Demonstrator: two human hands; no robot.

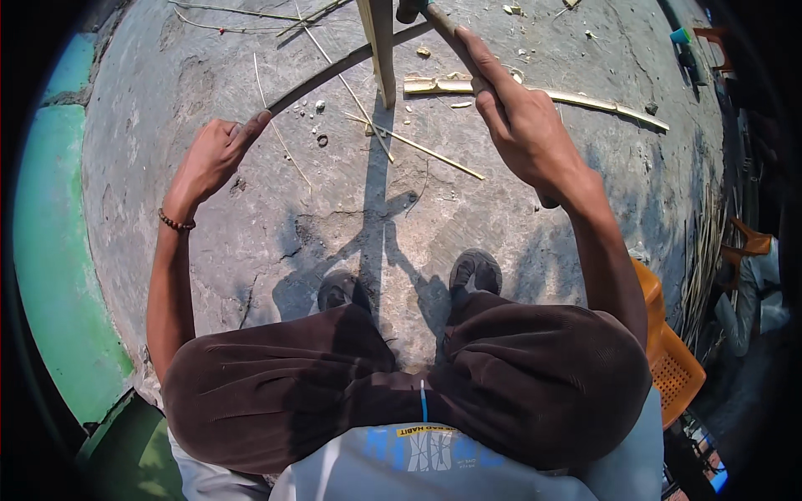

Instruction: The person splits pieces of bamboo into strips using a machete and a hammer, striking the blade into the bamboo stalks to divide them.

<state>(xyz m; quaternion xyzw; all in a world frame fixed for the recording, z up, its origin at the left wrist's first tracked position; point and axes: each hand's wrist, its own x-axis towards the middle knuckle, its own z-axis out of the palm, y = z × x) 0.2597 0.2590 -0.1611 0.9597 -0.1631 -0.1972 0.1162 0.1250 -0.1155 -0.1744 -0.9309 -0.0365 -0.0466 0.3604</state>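
Observation:
My left hand [215, 154] is closed round the handle of a machete [322, 77] with a long, slightly curved dark blade. The blade crosses an upright split bamboo piece [381, 54]; whether it is in the bamboo or only against it, I cannot tell. That bamboo's lower end meets the ground, and its top leaves the picture. In my right hand [535, 134] is a hammer [451, 37], gripped by its long handle with the index finger laid along it. The dark hammer head [408, 10] is at the top edge, near the blade's far end.
A split bamboo length [601, 103] lies on the grey concrete ground [225, 242] at right, with thin strips [430, 157] and chips scattered about. An orange plastic chair [675, 367] stands by my right leg. Long thin strips [702, 250] are heaped at far right. A green surface [54, 250] borders the left.

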